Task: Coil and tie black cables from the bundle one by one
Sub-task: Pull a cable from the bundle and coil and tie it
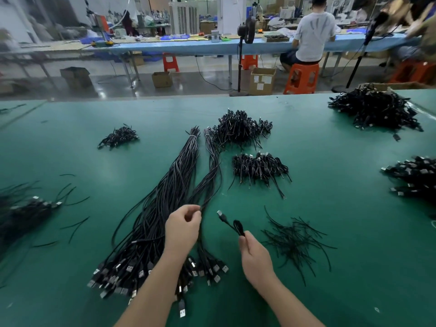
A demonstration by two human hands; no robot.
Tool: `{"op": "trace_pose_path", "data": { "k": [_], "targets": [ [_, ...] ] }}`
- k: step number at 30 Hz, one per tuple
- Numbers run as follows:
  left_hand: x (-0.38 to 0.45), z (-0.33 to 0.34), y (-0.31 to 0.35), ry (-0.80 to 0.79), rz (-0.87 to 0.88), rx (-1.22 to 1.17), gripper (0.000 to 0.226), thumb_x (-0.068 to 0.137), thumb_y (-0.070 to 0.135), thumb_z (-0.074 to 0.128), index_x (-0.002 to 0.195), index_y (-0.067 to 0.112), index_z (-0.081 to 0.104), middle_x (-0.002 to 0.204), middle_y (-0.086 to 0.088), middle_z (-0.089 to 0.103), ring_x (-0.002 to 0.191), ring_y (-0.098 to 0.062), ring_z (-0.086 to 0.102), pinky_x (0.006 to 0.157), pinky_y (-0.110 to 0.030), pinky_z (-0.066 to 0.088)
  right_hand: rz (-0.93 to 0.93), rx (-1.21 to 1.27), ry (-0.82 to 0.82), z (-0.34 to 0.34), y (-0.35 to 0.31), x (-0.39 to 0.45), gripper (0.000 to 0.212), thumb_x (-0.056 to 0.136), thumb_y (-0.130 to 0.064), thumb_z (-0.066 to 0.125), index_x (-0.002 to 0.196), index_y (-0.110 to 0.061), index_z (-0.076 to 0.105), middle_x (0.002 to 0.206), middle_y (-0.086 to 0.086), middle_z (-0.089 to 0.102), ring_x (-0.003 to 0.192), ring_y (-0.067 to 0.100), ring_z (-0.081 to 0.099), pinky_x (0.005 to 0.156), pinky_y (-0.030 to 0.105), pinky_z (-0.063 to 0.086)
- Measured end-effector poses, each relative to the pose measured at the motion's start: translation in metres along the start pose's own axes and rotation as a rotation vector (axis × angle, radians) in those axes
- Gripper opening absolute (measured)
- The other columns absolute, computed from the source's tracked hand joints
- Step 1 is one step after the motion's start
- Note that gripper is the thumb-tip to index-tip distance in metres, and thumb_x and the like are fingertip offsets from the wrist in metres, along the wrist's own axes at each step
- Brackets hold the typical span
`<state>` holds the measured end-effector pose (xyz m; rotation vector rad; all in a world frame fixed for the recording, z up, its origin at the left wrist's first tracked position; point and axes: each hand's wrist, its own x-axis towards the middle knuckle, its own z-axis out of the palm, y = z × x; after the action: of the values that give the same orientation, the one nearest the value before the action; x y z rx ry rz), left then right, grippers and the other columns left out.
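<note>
On the green table (330, 208), the left hand (182, 226) pinches a single black strand (207, 185) between thumb and fingertips, pulled from the smaller of 2 long cable bundles (165, 204) that run from plugs at 6 o'clock up toward tied tips at 12 o'clock. The right hand (253, 253), just at 3 o'clock of the left, grips a small coiled cable (238, 226) whose plug sticks out toward 11 o'clock. Loose black ties (295, 241) lie at 3 o'clock of that hand, and 2 heaps of finished coils (257, 166) sit at 12 o'clock of it.
</note>
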<state>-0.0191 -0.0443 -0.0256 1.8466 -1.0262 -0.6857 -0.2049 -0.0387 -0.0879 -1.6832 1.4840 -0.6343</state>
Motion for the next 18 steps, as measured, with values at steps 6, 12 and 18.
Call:
{"op": "trace_pose_path", "data": {
  "k": [6, 12, 18],
  "targets": [
    [-0.026, 0.016, -0.007, -0.226, -0.023, 0.013, 0.017, 0.095, 0.017, 0.065, 0.09, 0.03, 0.076, 0.077, 0.012, 0.073, 0.057, 0.0, 0.057, 0.053, -0.017, 0.044, -0.017, 0.275, -0.176, -0.013, -0.026, -0.013, 0.027, 0.106, -0.039, 0.038, 0.081, -0.031, 0.045, 0.067, -0.021, 0.046, 0.063, 0.002, 0.042, 0.063, 0.016, 0.036],
    [-0.042, 0.017, 0.013, -0.292, 0.132, -0.021, 0.03, 0.091, 0.013, 0.063, 0.07, 0.034, 0.071, 0.063, 0.013, 0.064, 0.051, 0.0, 0.046, 0.051, -0.014, 0.036, -0.033, 0.366, -0.277, -0.029, -0.047, -0.011, 0.032, 0.109, -0.024, 0.037, 0.081, -0.012, 0.047, 0.056, -0.011, 0.045, 0.059, 0.018, 0.042, 0.064, 0.04, 0.037],
    [-0.048, 0.009, 0.018, -0.28, 0.306, 0.064, 0.023, 0.094, 0.012, 0.063, 0.082, 0.03, 0.068, 0.087, 0.006, 0.064, 0.078, -0.005, 0.06, 0.07, -0.019, 0.05, 0.003, 0.372, -0.318, -0.04, -0.056, -0.009, 0.031, 0.109, -0.024, 0.036, 0.085, -0.009, 0.047, 0.052, -0.011, 0.042, 0.054, 0.015, 0.041, 0.063, 0.038, 0.038]
  ]
}}
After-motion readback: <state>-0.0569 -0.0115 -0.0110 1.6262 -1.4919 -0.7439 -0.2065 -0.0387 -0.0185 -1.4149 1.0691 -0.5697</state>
